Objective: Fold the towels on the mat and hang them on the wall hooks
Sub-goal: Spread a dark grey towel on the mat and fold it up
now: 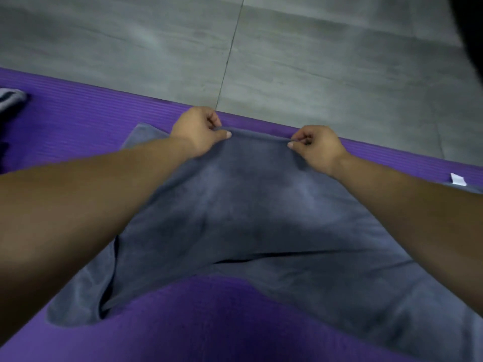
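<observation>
Grey tiled floor [313, 61] lies beyond the mat. The purple mat [78, 126] runs across the view, and the grey towel [248, 205] lies on it, covering most of the mat's middle and reaching almost to the mat's far edge. Step in hand, by my reading: a first fold, one hem being carried toward the mat's far edge. The upper layer is raised and sags between the hands, with a dark gap under it toward the mat's near side. To do it well: keep the hem taut between the two hands and set it square on the lower layer's edge, which shows along the mat's far edge on either side of the hands. Then lower both ends together and smooth back toward the fold so no air is trapped. The likely fault is a skewed fold, since the lower layer looks spread wider than the held span. Both forearms reach out over the towel, converging toward the mat's far edge. Left hand [198, 131] and right hand [316, 147] sit apart on the same hem. The fingers [224, 134] of each hand are curled with the thumb pressed against them, pinching the hem and holding nothing else. Small items: a striped cloth [10, 100] at the mat's left end, possibly another towel, and a white tag [458, 178] on the towel near the mat's right end.
</observation>
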